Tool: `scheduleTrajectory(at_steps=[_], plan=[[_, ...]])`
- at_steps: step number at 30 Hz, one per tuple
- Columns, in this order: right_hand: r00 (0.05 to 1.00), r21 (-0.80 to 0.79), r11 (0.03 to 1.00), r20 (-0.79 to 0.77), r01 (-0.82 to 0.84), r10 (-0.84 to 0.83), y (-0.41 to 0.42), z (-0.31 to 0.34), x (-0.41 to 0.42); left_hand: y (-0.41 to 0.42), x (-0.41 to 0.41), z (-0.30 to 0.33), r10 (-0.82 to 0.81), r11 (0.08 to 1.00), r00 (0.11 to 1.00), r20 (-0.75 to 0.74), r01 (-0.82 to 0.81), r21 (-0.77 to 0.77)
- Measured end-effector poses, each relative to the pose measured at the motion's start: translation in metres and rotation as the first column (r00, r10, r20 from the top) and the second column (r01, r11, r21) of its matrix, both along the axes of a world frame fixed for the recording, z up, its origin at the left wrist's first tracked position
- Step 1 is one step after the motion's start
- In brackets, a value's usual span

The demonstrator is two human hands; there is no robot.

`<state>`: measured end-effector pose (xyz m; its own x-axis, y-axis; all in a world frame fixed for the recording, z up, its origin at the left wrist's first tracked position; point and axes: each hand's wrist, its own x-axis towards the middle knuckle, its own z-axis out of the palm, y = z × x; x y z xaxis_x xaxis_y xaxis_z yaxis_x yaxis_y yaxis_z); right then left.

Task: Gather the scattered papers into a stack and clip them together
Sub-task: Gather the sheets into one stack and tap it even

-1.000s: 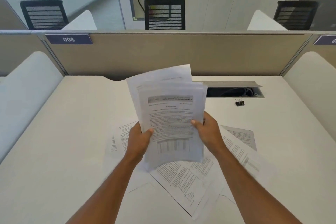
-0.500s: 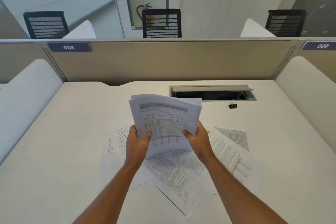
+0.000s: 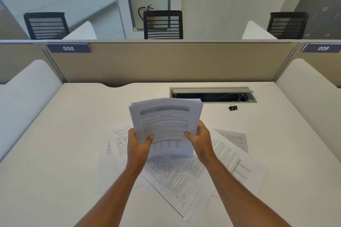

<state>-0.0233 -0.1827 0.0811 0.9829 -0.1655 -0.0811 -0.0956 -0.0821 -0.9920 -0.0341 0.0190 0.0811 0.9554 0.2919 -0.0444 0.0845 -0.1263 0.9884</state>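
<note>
I hold a stack of printed papers (image 3: pixel 165 121) upright over the desk, its bottom edge resting on the sheets below. My left hand (image 3: pixel 137 144) grips the stack's left edge and my right hand (image 3: pixel 200 139) grips its right edge, thumbs on the front page. Several loose printed sheets (image 3: pixel 171 178) still lie fanned out on the white desk (image 3: pixel 55 153) under and around my hands, one sheet (image 3: pixel 233 139) apart at the right. A small black binder clip (image 3: pixel 232 107) sits on the desk at the back right, away from both hands.
An open cable tray (image 3: pixel 212 95) is set into the desk's back just behind the clip. A beige partition (image 3: pixel 166 62) closes the far side, white side dividers (image 3: pixel 27 97) flank the desk. Black chairs (image 3: pixel 163 24) stand beyond.
The stack has come down from a raised, splayed hold to stand on the sheets, its pages squared closer together. Both hands kept their grip and moved lower.
</note>
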Motion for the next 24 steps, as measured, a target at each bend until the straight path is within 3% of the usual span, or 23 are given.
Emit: scheduleTrajectory(at_steps=[10, 16, 24], plan=[[0.996, 0.02, 0.999, 0.087, 0.034, -0.036, 0.002, 0.014, 0.002, -0.015, 0.005, 0.066, 0.162, 0.985, 0.951, 0.265, -0.139, -0.101], [0.995, 0.012, 1.0, 0.097, 0.029, -0.03, 0.002, 0.014, 0.0, -0.017, 0.019, 0.088, 0.32, 0.946, 0.925, 0.206, -0.3, -0.122], [0.997, -0.005, 1.0, 0.073, 0.005, -0.005, -0.001, 0.01, -0.001, -0.015, 0.017, 0.088, 0.327, 0.942, 0.927, 0.184, -0.302, -0.148]])
